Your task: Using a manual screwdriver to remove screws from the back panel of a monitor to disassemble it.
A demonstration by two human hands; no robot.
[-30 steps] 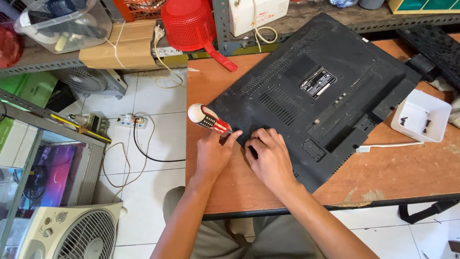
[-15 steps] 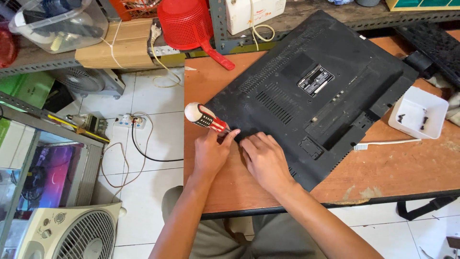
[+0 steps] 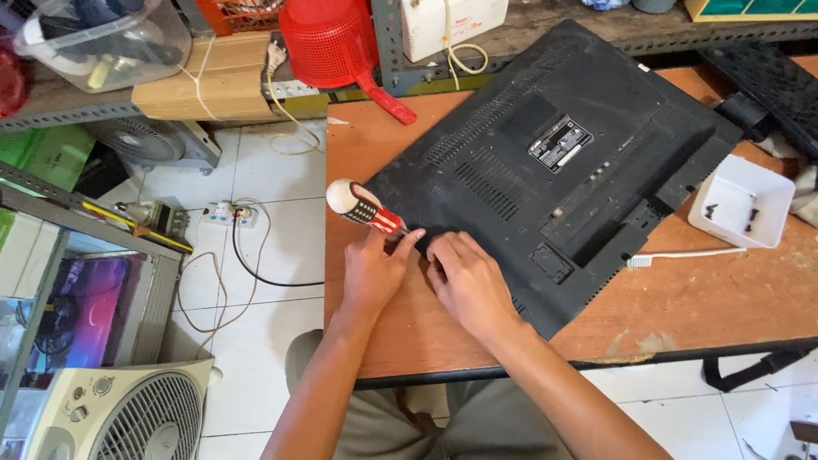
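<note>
— While the large black plastic back cover of a flat television (image 3: 545,162) lies face-down on the wooden counter (image 3: 724,298), what are the hands doing?

— Left hand (image 3: 372,271) grasps a red-and-white-handled screwdriver (image 3: 366,209) at the cover's near corner; right hand (image 3: 467,281) rests unclenched beside it. Cover still on; loose screws sit in a white square tray (image 3: 741,203).

Matt black plastic back cover (image 3: 545,162), dusty, ribbed. Glossy red-white striped plastic screwdriver handle (image 3: 362,207). Worn wooden desk (image 3: 724,290), scuffed. Smooth white plastic tray (image 3: 741,203).
</note>
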